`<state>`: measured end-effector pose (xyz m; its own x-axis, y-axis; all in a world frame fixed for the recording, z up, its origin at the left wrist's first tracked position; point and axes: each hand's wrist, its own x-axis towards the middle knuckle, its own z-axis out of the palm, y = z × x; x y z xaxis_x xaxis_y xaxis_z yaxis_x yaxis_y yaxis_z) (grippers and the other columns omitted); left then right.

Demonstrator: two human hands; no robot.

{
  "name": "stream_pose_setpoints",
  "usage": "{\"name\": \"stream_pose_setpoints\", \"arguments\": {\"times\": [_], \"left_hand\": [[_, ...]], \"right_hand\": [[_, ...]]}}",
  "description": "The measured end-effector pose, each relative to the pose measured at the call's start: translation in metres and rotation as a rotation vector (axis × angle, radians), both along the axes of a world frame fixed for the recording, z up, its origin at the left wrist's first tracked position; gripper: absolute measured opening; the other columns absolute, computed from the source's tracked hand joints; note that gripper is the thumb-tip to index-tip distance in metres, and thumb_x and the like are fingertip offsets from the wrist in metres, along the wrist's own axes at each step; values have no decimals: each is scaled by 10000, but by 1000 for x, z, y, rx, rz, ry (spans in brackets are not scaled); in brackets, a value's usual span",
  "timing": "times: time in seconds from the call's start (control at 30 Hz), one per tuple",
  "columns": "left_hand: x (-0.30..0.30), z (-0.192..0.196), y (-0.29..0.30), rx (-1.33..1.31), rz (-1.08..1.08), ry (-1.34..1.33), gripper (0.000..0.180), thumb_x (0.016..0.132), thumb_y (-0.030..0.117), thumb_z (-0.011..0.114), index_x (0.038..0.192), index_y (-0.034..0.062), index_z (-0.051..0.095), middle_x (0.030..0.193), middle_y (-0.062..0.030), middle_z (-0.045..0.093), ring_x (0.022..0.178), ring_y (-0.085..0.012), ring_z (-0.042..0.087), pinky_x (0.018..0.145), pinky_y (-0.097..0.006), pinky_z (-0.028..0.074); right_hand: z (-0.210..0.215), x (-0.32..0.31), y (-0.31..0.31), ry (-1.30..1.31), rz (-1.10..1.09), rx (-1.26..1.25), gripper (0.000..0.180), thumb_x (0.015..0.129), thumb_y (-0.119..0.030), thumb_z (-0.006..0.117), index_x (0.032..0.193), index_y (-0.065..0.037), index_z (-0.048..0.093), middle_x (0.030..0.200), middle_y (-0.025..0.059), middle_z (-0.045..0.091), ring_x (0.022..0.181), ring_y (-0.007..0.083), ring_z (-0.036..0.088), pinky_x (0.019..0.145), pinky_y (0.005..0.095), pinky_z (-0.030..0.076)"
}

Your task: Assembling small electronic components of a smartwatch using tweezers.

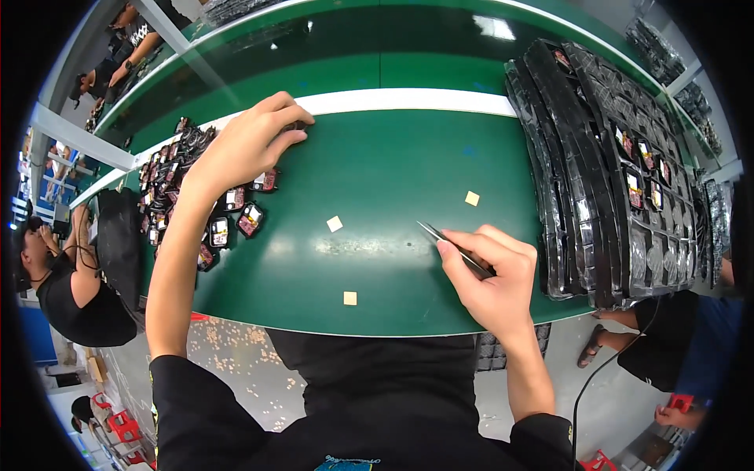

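In the head view, the left hand (247,145) is in the upper left of the frame, its fingers bent and its thumb pointing right; a small dark thing (294,125) shows between thumb and fingertips, but I cannot tell whether it is pinched or only covered. Just below and left of that hand, at the left of the frame, lies a crowded heap of small black modules (169,177), piled over one another with dark leads among them. A few lie looser at the heap's right edge, and the nearest module (250,220) looks squarish and black-rimmed, its face patched with white, yellow and reddish pink; finer detail is too small to read. The right hand (499,275), right of the lower centre, grips slim tweezers (479,268) between thumb and fingers, their narrow silvery tips pointing to the upper left and slightly apart. Around the middle of the green table (393,165) lie three pale yellow squares, flat and well apart: one (335,224) left of centre, one (472,198) above the tweezers, one (350,298) near the lower edge. At the right of the frame stand stacked black plastic trays (644,102), tilted, with several similar modules (635,188) in the compartments.
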<state>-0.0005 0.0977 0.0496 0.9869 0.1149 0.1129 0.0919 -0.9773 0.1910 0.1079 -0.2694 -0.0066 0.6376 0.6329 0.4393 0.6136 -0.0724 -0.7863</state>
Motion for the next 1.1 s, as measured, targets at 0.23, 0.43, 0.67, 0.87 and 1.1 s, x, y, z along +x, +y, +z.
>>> {"name": "stream_pose_setpoints", "arguments": {"times": [0.23,0.43,0.67,0.87,1.1], "left_hand": [[17,-29,-68,-623,-223,-206,261,1033,20,733,1289,-18,698,1295,-132,679,1187,-240,712,1078,-398,584],[-4,-40,-93,-545,-321,-270,299,901,43,879,1167,26,744,1216,-132,746,1143,-312,733,980,-413,584],[-9,-41,-97,-525,-286,-262,492,832,144,952,1260,38,732,1253,-145,729,1181,-334,715,1011,-418,572],[-9,-44,-101,-251,-211,-235,666,755,275,1001,1314,38,727,1229,-120,682,1124,-350,645,977,-447,528],[-13,-44,-104,-422,-324,-191,557,827,216,954,1323,77,741,1234,-83,718,1081,-293,646,943,-401,499]], "right_hand": [[-1,-1,-3,-5,-25,-11,156,889,19,861,1042,41,843,679,52,644,531,89,508,493,284,380],[-1,1,-5,18,-26,-12,164,874,40,866,1036,42,843,667,44,638,524,80,505,483,276,368],[-1,1,1,4,-25,-22,159,864,41,875,1019,44,842,666,44,642,513,77,510,474,273,362],[-1,1,1,0,-16,-47,166,872,30,876,1035,46,845,669,44,646,519,78,524,480,269,371],[2,2,-3,78,29,-34,157,871,38,873,1026,47,848,674,41,652,533,64,531,496,255,374]]}}
